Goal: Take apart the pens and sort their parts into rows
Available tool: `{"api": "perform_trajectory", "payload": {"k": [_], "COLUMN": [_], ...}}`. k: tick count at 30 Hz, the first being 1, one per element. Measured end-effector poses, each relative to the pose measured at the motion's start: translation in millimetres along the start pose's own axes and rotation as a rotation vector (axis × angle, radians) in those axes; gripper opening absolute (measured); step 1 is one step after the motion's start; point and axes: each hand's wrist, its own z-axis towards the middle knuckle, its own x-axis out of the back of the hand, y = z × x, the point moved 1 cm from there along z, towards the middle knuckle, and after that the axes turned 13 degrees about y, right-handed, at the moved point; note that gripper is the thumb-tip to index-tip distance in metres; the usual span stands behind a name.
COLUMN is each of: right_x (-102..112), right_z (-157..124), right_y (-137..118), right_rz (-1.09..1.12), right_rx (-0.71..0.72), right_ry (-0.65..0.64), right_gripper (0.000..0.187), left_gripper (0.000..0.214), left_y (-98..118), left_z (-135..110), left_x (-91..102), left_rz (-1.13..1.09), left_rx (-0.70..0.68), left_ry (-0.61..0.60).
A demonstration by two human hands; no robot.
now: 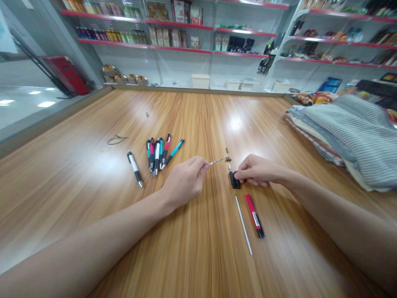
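Note:
Pinched in my left hand (187, 178) is a thin pen refill (215, 162), its tip pointing right. My right hand (256, 169) has its fingertips closed on one of the black pen grips (237, 181) on the table; another black grip (232, 180) lies against it. Just beyond them are a small whitish piece (230, 167) and small dark metal parts (228, 159). Nearer to me lie a white refill (243, 225) and a red pen barrel (255, 216) with a black end, side by side.
Left of my left hand lies a cluster of assembled pens (156, 155) in blue, red and white, with one white pen (135, 169) apart. A grey loop of cord (116, 140) is farther left. Folded cloths (350, 136) are stacked at right. Stocked shelves (180, 25) stand behind the table.

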Motion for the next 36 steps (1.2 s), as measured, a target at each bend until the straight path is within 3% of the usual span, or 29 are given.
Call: {"api": "perform_trajectory", "payload": {"k": [36], "right_x": [-1.6], "right_z": [0.4], "right_y": [0.5], "right_rz": [0.086], "right_rx": [-0.011], "right_ry": [0.014], "right_gripper": [0.022], "left_gripper": [0.016], "left_y": [-0.5], "left_z": [-0.1], "left_x": [0.0], "left_rz": [-0.015], "left_rx": [0.008], "left_ry": [-0.019]}}
